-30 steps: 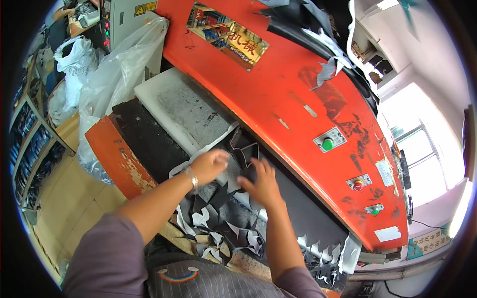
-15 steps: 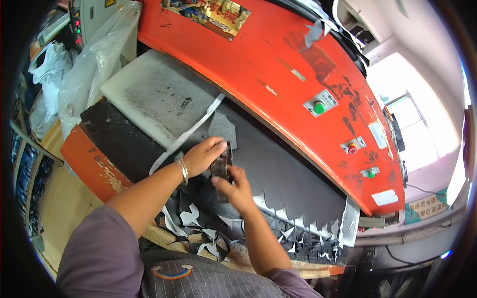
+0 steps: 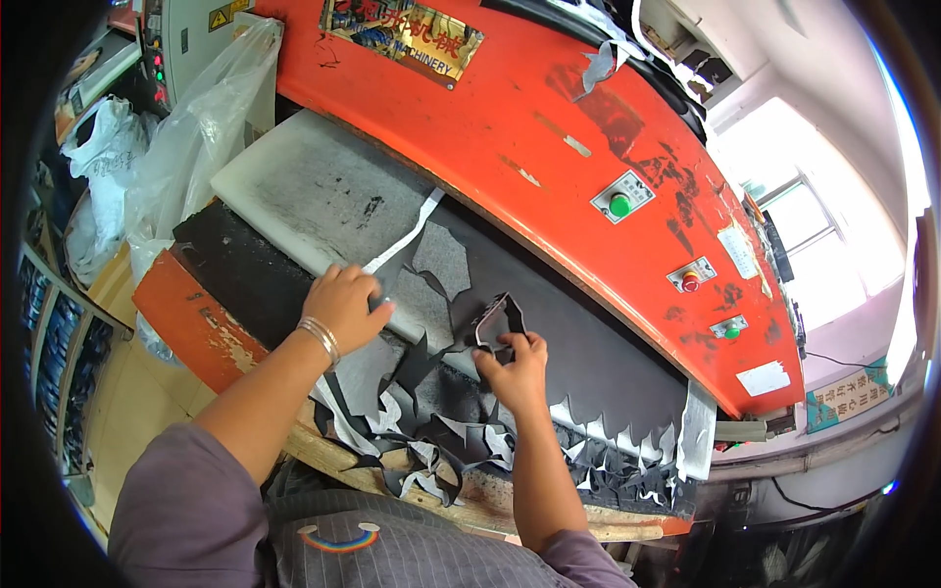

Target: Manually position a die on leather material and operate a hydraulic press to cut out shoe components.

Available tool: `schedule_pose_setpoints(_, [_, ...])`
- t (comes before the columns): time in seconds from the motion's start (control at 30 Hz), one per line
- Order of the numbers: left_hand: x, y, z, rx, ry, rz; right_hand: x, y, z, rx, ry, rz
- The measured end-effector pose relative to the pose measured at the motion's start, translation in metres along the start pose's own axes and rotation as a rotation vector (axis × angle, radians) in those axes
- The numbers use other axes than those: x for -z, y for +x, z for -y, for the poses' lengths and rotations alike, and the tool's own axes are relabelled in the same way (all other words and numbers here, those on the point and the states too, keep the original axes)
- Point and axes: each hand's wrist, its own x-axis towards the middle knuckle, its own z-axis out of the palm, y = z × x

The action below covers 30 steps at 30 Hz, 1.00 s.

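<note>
My right hand (image 3: pixel 518 375) grips a cutting die (image 3: pixel 503 316), a thin bent metal band with an open middle, tilted just above the black sheet material (image 3: pixel 588 348). To its left, my left hand (image 3: pixel 343 312), with a silver bangle at the wrist, is over the sheet's left end by the pale cutting board (image 3: pixel 284 186). Its fingers curl downward. A small dark, shiny bit shows between thumb and forefinger, too little to name. Grey angular openings (image 3: pixel 441 260) in the sheet lie beyond and between the hands.
A red press beam (image 3: pixel 549 147) with green and red buttons (image 3: pixel 619 204) spans the far side. Jagged offcuts (image 3: pixel 431 470) pile along the near wooden edge (image 3: pixel 372 475). Plastic bags (image 3: pixel 196 127) hang at the left, and a window (image 3: pixel 804 216) stands at the right.
My hands have parted: the left has moved left and off the die, the right has moved slightly right with it. More grey cut-out area shows between them.
</note>
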Motion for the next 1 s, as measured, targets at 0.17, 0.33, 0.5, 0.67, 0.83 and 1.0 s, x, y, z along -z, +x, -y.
schedule_pose_setpoints(0.17, [-0.041, 0.052, -0.031, 0.146, -0.595, 0.229, -0.011, 0.02, -0.003, -0.014, -0.163, 0.016])
schedule_pose_setpoints(0.33, [-0.08, 0.112, -0.044, 0.68, -0.851, 0.441, 0.009, 0.044, -0.06, 0.042, 0.164, -0.129])
schedule_pose_setpoints(0.5, [-0.093, 0.146, -0.056, 0.675, -0.709, 0.691, 0.082, 0.027, -0.182, -0.571, -0.259, -0.254])
schedule_pose_setpoints(0.67, [-0.09, 0.163, -0.074, 0.393, -0.105, 0.727, 0.098, 0.014, -0.201, -0.714, -0.381, -0.145])
schedule_pose_setpoints(0.83, [-0.107, 0.155, -0.08, 0.404, -0.152, 0.424, 0.088, 0.006, -0.22, -0.756, -0.348, -0.189])
schedule_pose_setpoints(1.0, [-0.111, 0.159, -0.082, 0.491, -0.072, 0.393, 0.06, -0.004, -0.213, -0.641, -0.467, -0.211])
